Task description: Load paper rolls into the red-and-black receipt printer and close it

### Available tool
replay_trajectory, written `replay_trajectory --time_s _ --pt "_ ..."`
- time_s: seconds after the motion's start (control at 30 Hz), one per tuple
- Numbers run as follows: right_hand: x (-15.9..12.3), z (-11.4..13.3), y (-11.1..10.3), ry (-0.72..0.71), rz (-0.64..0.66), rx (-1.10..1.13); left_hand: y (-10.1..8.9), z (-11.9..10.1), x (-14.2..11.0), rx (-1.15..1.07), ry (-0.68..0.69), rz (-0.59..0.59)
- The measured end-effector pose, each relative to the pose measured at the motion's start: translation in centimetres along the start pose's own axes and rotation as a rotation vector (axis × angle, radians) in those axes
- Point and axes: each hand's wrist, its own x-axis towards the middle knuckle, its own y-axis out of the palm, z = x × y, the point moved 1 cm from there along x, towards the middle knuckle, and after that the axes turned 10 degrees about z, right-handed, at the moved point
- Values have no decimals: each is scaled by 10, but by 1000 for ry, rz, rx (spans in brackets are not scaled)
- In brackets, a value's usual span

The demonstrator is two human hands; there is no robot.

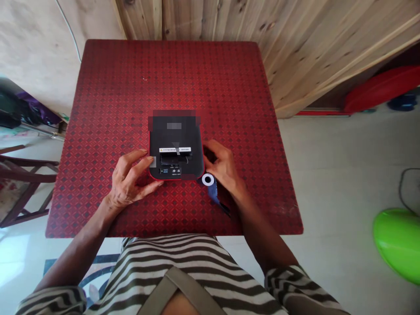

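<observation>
A squarish black device with a red rim lies on the red patterned table. It bears a white label strip, a slot-like recess and small sockets near its front edge; parts of the picture over it are blocked out. My left hand grips its near left corner, index fingertip on the left edge and thumb along the front. On the right side, my right hand has its fingers curled against the edge, with the fingertips partly hidden. Just below that hand stands a small white-ended roll with a blue strip trailing from it.
Wooden plank walls rise behind the table. At the left is a dark wooden chair. A bright green rounded object and a red one are on the right. A thin pale cable hangs at the upper left.
</observation>
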Motion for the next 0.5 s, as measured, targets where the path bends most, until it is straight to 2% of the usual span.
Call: replay_trajectory --time_s 0.13,0.27,0.5 --pt "0 3 19 -4 43 81 4 -2 0 8 18 -27" --pt "1 6 18 -22 55 123 5 -4 0 -2 4 -23" --pt "2 3 17 38 65 153 7 -5 -1 -11 -2 -50"
